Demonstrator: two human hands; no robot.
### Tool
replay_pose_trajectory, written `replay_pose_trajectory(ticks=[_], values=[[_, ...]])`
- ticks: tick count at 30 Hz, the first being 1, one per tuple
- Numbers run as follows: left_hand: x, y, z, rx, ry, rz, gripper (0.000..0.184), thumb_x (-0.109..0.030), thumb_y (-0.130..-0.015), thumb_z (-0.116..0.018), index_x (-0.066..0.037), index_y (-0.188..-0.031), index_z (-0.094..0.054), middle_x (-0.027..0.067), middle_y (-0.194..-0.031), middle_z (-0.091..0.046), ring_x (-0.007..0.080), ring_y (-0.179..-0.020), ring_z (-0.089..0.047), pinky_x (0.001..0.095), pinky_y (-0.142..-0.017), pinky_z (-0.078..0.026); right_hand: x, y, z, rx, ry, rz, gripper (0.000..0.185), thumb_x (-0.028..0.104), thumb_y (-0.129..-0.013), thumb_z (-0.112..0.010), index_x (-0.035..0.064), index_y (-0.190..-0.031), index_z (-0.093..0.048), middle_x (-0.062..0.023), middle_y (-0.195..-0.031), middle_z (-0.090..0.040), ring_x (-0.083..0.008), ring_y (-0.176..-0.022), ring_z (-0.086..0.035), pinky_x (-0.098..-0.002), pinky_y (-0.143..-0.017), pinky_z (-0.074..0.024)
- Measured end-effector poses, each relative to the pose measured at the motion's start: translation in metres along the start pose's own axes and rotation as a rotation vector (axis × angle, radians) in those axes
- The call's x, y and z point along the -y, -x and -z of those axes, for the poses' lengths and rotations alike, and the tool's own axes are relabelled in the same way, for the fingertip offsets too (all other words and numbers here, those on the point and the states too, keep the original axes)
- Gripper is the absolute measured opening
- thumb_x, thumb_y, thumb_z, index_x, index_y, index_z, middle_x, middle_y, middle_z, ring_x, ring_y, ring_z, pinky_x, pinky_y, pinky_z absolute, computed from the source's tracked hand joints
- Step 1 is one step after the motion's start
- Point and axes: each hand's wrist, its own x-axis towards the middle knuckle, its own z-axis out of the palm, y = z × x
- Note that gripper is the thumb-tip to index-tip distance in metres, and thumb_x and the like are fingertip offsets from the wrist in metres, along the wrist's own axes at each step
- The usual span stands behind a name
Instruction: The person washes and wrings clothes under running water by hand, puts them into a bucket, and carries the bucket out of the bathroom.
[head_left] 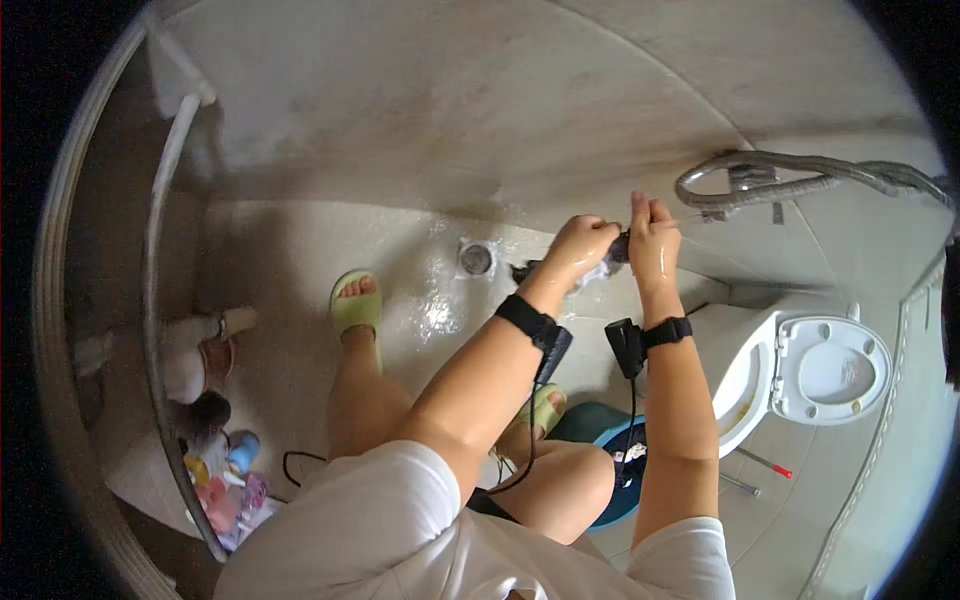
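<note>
Both hands are wet and held close together near the wall. My left hand (585,243) has its fingers curled against a dark wet cloth (619,247), which shows between the two hands. My right hand (655,245) is on the other side of that cloth, its fingers partly bent around it. Below the hands hangs more wet material, dark and whitish, partly hidden by my left wrist. A thin stream of water runs from the wall tap (718,214) towards my right hand. Black bands with small boxes are on both wrists.
A floor drain (477,260) lies in the wet floor. A metal hose (800,180) loops along the wall. The toilet (830,370) stands open at the right. A blue basin (612,515) holds dark cloth. Bottles (242,452) stand at lower left, behind a rail (155,250).
</note>
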Motion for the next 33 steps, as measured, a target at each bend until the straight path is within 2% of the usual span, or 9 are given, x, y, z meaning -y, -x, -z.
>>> replay_pose_trajectory(ticks=[3,6,7,9,10,19,27,31,33], values=[[-0.009,0.001,0.007,0.177,0.102,-0.192,0.031,-0.025,-0.080,-0.051,-0.001,-0.097,-0.059,0.0075,-0.093,-0.061,0.0152,-0.086,-0.054,0.0271,-0.078,-0.041,0.000,0.000,0.012,0.007,0.013,0.058,0.044,0.038,-0.085,-0.052,-0.0039,-0.075,-0.057,-0.0220,-0.062,-0.056,-0.0307,-0.058,-0.055,-0.0372,-0.057,-0.0431],[-0.017,0.009,0.003,0.309,0.323,-0.244,0.033,-0.021,-0.079,-0.054,-0.001,-0.105,-0.055,0.0068,-0.097,-0.059,0.0154,-0.088,-0.053,0.0270,-0.080,-0.041,0.005,0.002,0.021,0.163,-0.366,-0.148,0.026,0.024,-0.085,-0.057,-0.0015,-0.088,-0.053,-0.0089,-0.075,-0.059,-0.0183,-0.068,-0.058,-0.0302,-0.057,-0.0459],[-0.017,0.012,0.003,0.295,0.194,-0.283,0.034,-0.019,-0.079,-0.056,-0.001,-0.107,-0.053,0.0064,-0.097,-0.059,0.0152,-0.087,-0.053,0.0271,-0.079,-0.041,0.006,0.005,0.027,0.155,-0.368,-0.147,0.026,0.024,-0.085,-0.057,-0.0015,-0.088,-0.053,-0.0089,-0.075,-0.059,-0.0183,-0.068,-0.058,-0.0302,-0.057,-0.0459],[-0.017,0.011,0.005,0.286,0.061,-0.326,0.035,-0.017,-0.079,-0.058,-0.001,-0.109,-0.051,0.0060,-0.097,-0.058,0.0150,-0.086,-0.053,0.0272,-0.077,-0.042,0.005,0.007,0.035,0.285,-1.050,-0.282,0.025,0.011,-0.084,-0.056,0.0011,-0.104,-0.045,-0.0084,-0.086,-0.057,-0.0174,-0.075,-0.058,-0.0286,-0.059,-0.0486],[-0.015,0.010,0.006,0.222,0.065,-0.249,0.034,-0.016,-0.079,-0.059,-0.001,-0.108,-0.052,0.0057,-0.095,-0.058,0.0141,-0.084,-0.053,0.0268,-0.075,-0.043,-0.006,0.006,0.036,0.365,-1.101,-0.272,0.035,0.002,-0.082,-0.053,0.0044,-0.114,-0.038,-0.0086,-0.091,-0.054,-0.0170,-0.078,-0.057,-0.0292,-0.060,-0.0513],[-0.022,0.011,0.003,0.237,0.377,-0.091,0.026,-0.018,-0.083,-0.059,-0.003,-0.104,-0.054,0.0003,-0.083,-0.058,0.0077,-0.068,-0.052,0.0225,-0.059,-0.043,-0.022,0.013,0.033,0.345,-1.098,-0.339,0.024,0.005,-0.085,-0.049,0.0003,-0.108,-0.050,-0.0083,-0.093,-0.057,-0.0177,-0.075,-0.059,-0.0295,-0.058,-0.0526],[-0.025,0.016,0.005,0.221,0.415,-0.026,0.035,-0.032,-0.082,-0.058,-0.003,-0.103,-0.056,0.0037,-0.091,-0.058,0.0122,-0.082,-0.052,0.0263,-0.071,-0.042,-0.009,0.016,0.026,0.417,-0.703,-0.253,0.037,0.027,-0.090,-0.044,0.0109,-0.124,-0.046,-0.0069,-0.095,-0.055,-0.0136,-0.081,-0.055,-0.0307,-0.061,-0.0516],[-0.018,0.009,0.007,0.101,0.338,-0.072,0.036,-0.032,-0.081,-0.060,-0.003,-0.102,-0.057,0.0036,-0.093,-0.058,0.0134,-0.084,-0.052,0.0269,-0.075,-0.040,-0.011,0.012,0.031,0.359,-0.512,-0.153,0.038,0.024,-0.090,-0.046,0.0153,-0.127,-0.044,-0.0052,-0.089,-0.051,-0.0126,-0.077,-0.053,-0.0291,-0.057,-0.0510],[-0.013,0.004,0.007,-0.008,0.251,-0.149,0.034,-0.029,-0.084,-0.056,0.000,-0.102,-0.056,0.0045,-0.090,-0.057,0.0119,-0.081,-0.050,0.0267,-0.072,-0.040,-0.012,0.010,0.031,0.285,-0.460,-0.107,0.035,0.015,-0.086,-0.052,0.0080,-0.121,-0.048,-0.0021,-0.080,-0.047,-0.0110,-0.072,-0.052,-0.0270,-0.054,-0.0505]])
